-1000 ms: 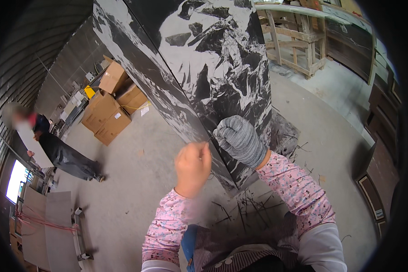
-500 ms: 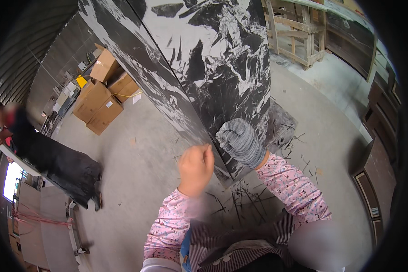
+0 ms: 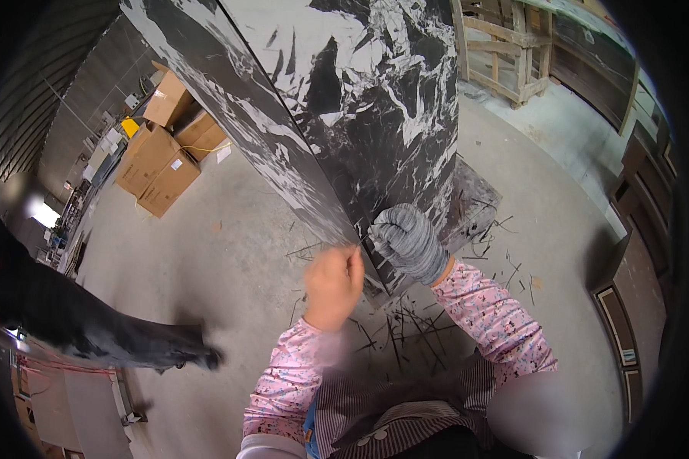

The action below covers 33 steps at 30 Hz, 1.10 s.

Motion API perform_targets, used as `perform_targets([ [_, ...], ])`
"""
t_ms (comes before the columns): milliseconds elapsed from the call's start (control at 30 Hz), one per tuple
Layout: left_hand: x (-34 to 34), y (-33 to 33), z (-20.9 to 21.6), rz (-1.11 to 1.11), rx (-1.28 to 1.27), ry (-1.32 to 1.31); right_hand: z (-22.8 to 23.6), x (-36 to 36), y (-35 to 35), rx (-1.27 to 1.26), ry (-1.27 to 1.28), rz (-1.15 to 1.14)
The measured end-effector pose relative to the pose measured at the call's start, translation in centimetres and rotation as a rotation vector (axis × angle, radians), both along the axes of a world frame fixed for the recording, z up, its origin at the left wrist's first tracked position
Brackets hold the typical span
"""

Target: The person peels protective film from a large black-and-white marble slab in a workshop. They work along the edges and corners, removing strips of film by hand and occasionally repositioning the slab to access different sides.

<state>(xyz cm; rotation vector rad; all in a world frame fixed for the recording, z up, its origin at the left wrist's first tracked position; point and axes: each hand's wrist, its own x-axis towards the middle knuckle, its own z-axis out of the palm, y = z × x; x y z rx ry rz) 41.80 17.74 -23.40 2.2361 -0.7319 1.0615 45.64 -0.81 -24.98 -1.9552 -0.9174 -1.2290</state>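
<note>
A tall block faced with black-and-white marbled slabs (image 3: pixel 344 145) stands in front of me, a dark seam (image 3: pixel 283 103) running down its corner. At the lower end of that seam, my bare left hand (image 3: pixel 334 284) is closed in a pinch, thumb uppermost; what its fingertips hold is too small to name. Just to its right, my right hand (image 3: pixel 410 243), in a grey knitted glove, is closed against the marbled face by the corner. Anything inside its fingers is hidden. Thin black strips (image 3: pixel 406 336) lie scattered on the floor below my hands.
A person in dark clothes (image 3: pixel 92 306) is at the left. Cardboard boxes (image 3: pixel 157 168) are stacked at the far left. A wooden frame (image 3: pixel 513 57) stands at the back right, and dark brown panels (image 3: pixel 635 291) line the right side.
The person at the left has come nearer, toward the lower left. My view has shifted slightly; both hands stay closed at the block's corner, almost unmoved.
</note>
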Motion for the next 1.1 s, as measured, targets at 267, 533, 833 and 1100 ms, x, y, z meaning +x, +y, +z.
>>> perform_targets([
  [267, -0.1, -0.4, -3.1, -0.013, 0.007, 0.043, -3.4, 0.0, -0.3, -0.002, 0.036, -0.003],
  [533, -0.6, -0.4, -6.9, 0.014, 0.017, 0.128, -7.7, -0.2, -0.5, -0.041, 0.160, 0.008],
  [833, -0.9, 0.5, -5.0, 0.001, -0.020, 0.195, -4.9, -0.6, -0.4, -0.039, 0.184, 0.031],
  [1100, -0.5, 1.3, -2.9, -0.021, 0.114, 0.020, -4.1, 0.8, -0.2, -0.042, 0.085, 0.113],
])
